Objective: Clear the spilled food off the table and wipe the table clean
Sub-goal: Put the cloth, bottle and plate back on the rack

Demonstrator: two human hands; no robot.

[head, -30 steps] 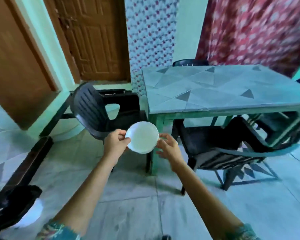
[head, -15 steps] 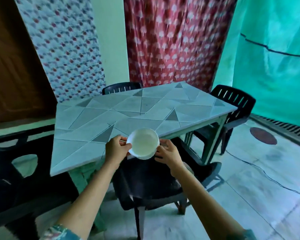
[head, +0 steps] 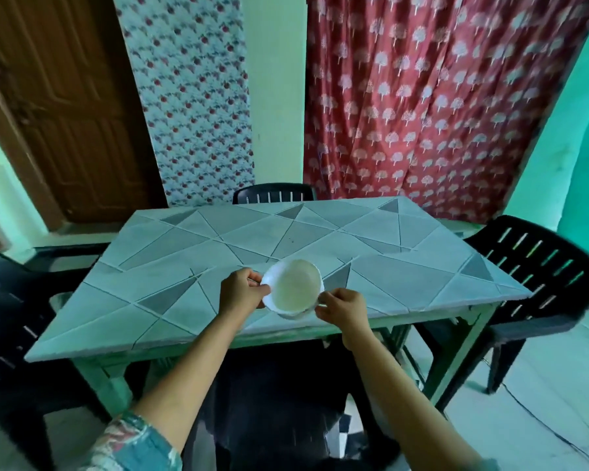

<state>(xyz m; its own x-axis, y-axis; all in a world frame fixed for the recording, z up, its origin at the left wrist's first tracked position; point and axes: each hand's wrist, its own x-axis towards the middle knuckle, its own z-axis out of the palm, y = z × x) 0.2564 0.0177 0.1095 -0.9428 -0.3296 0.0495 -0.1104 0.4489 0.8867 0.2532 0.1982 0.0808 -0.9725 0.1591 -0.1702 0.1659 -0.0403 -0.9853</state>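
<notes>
Moved above the tiled table [head: 405, 277], left hand [head: 240, 292] and right hand [head: 342, 309] pinch the round white bowl [head: 293, 285].

Both bare forearms reach forward and converge. The left hand [head: 241, 294] grips the left side of a white bowl [head: 295, 288], fingers curled round the rim. The right hand [head: 343, 309] holds the opposite side, fingers curled. A patterned sleeve [head: 133, 443] covers the left upper arm.
</notes>
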